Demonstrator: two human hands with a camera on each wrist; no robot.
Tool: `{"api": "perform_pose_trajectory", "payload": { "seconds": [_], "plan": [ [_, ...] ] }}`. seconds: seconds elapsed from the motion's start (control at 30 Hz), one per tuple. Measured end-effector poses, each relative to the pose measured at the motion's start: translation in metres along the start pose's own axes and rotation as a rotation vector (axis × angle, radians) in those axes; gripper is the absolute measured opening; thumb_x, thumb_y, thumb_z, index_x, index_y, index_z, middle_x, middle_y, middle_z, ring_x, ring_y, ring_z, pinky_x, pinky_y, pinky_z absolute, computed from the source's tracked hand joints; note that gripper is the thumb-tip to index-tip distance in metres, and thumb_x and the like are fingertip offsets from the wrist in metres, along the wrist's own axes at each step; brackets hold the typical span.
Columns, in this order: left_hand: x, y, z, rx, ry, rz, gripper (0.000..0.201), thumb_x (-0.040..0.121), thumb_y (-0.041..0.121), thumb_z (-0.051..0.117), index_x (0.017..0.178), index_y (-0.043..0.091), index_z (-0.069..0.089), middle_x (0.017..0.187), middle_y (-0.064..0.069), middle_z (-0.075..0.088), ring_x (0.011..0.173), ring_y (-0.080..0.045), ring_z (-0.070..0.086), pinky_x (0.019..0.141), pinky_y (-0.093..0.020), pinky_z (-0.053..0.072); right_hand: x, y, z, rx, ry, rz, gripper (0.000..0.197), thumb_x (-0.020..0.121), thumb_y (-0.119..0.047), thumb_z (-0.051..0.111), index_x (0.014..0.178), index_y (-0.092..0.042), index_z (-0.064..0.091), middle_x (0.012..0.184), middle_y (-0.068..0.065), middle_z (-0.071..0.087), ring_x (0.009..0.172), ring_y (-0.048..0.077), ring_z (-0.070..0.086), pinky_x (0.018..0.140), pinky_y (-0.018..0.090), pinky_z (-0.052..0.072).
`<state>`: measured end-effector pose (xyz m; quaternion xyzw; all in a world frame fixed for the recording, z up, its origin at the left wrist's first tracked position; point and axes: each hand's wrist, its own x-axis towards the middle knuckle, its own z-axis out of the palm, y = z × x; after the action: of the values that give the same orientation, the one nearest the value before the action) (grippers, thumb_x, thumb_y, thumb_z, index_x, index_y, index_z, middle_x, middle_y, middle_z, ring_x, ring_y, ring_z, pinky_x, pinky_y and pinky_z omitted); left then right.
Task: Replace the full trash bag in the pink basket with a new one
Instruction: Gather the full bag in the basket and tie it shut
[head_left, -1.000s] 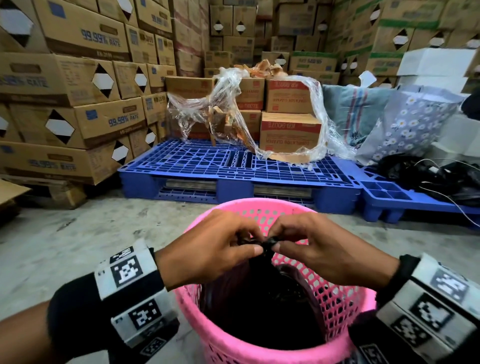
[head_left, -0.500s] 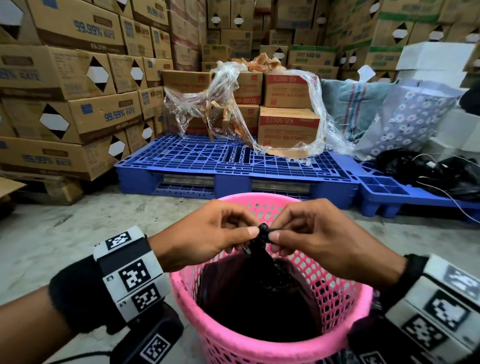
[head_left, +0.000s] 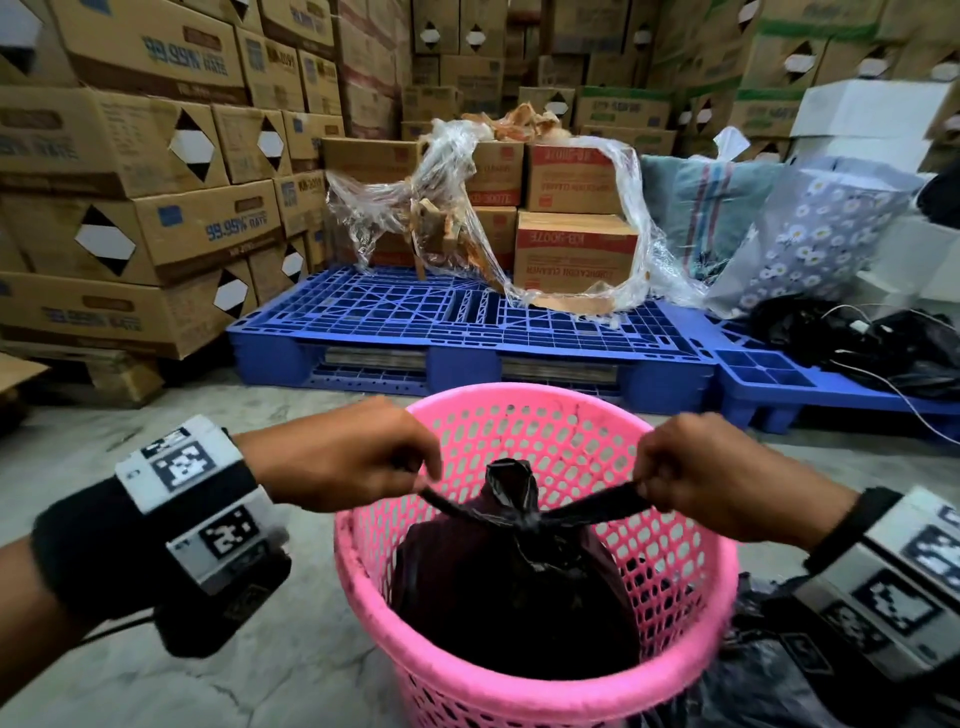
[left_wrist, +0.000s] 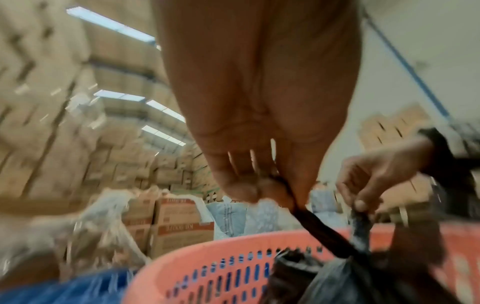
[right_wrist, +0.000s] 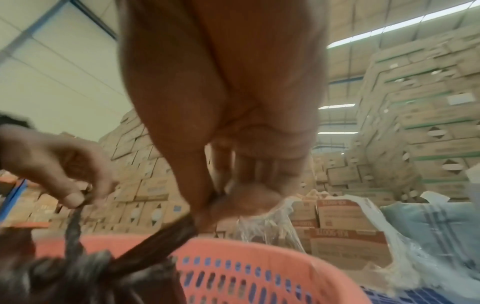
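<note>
Head view: left hand (head_left: 348, 457) and right hand (head_left: 711, 478) each pinch a tail of the black trash bag (head_left: 509, 571). Fingers clamped, pulling apart, likely cinching its knot inside the pink basket (head_left: 519, 691).

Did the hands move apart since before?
Yes. The left hand went left and the right hand right, out toward the round pink plastic basket's sides.

Left hand (head_left: 348, 457) and right hand (head_left: 717, 486) held apart at one level, fingers (left_wrist: 298, 191) curled and pinching.
</note>
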<state>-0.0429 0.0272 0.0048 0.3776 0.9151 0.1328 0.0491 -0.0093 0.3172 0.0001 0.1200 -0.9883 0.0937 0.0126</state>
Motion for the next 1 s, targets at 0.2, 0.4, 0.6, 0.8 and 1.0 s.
{"api": "perform_pose_trajectory", "payload": {
  "seconds": [0.2,0.4,0.6,0.8,1.0],
  "plan": [
    [0.019,0.038,0.001,-0.49,-0.03,0.074,0.026,0.081,0.015,0.069,0.103,0.029,0.064,0.064,0.003,0.057,0.059,-0.01,0.049,0.057,-0.025,0.04,-0.008,-0.061,-0.012,0.52,0.164,-0.259,0.007,0.08,-0.012,0.072,0.073,-0.012,0.074,0.067,0.006,0.075,0.06,0.02,0.069,0.062,0.041,0.057],
    [0.025,0.033,0.0,-0.458,0.033,0.024,0.007,0.083,0.014,0.067,0.082,0.011,0.073,0.063,-0.003,0.065,0.055,-0.007,0.051,0.054,-0.021,0.042,-0.005,-0.033,-0.005,0.556,0.182,-0.265,0.034,0.082,-0.045,0.064,0.108,-0.023,0.069,0.092,0.0,0.076,0.082,0.009,0.069,0.077,0.033,0.056],
    [0.02,0.009,0.007,-0.465,0.103,-0.047,0.008,0.08,0.021,0.069,0.083,0.021,0.075,0.067,0.003,0.071,0.056,-0.008,0.058,0.056,-0.025,0.048,-0.012,0.05,0.045,0.027,-0.093,0.064,0.107,0.046,-0.097,-0.006,0.141,-0.047,-0.013,0.157,-0.006,-0.011,0.143,0.011,-0.013,0.118,0.034,0.0],
    [0.032,0.0,0.003,-0.484,0.007,-0.056,0.009,0.077,0.027,0.068,0.082,0.027,0.075,0.067,0.003,0.071,0.059,-0.01,0.062,0.058,-0.021,0.05,-0.012,0.06,0.06,0.166,-0.149,0.06,0.119,0.039,-0.098,-0.006,0.145,-0.044,-0.003,0.144,-0.022,-0.025,0.136,-0.003,-0.018,0.111,0.019,-0.006],
    [0.055,0.015,-0.015,-0.582,-0.058,-0.193,0.009,0.079,0.009,0.069,0.078,0.015,0.076,0.059,0.017,0.068,0.055,0.005,0.058,0.057,-0.012,0.045,-0.005,0.058,0.038,0.065,-0.228,0.037,0.11,0.058,-0.09,-0.007,0.149,-0.031,0.012,0.158,0.004,-0.006,0.146,0.018,0.001,0.12,0.036,0.011]
  ]
}}
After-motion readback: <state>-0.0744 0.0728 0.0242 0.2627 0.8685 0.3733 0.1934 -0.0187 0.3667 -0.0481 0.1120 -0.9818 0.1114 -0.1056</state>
